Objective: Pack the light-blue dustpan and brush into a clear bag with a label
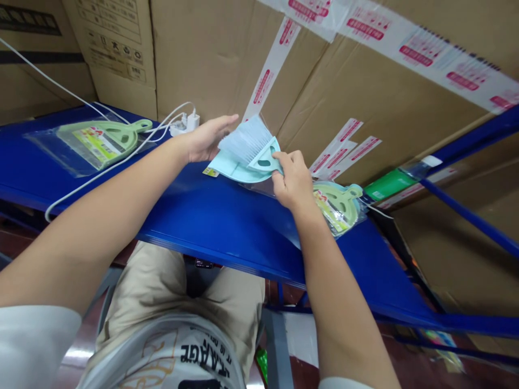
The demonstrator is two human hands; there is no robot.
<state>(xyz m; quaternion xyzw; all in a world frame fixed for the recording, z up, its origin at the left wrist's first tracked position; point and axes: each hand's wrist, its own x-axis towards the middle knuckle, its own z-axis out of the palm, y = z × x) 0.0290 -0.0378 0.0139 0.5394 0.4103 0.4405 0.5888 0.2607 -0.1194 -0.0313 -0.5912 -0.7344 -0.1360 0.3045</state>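
Observation:
A light blue hand brush [245, 141] with pale bristles lies over a matching dustpan [237, 172], both held above the blue shelf. My right hand [295, 178] pinches the pair at the handle end, thumb and index finger at the brush's handle. At the bristle end is my left hand [206, 139], its thumb stretched out and its palm turned toward the brush. Its other fingers are partly hidden, and I cannot tell whether they touch the dustpan. Clear plastic and a small yellow-green label [211, 172] show just below the dustpan.
A bagged green brush-and-dustpan set [107, 141] lies at left, another bagged set [338, 208] at right. White cables run to a charger plug [185, 124]. Taped cardboard boxes [203, 59] stand behind the blue shelf [219, 221]. A green packet [389, 185] sits near the right frame bar.

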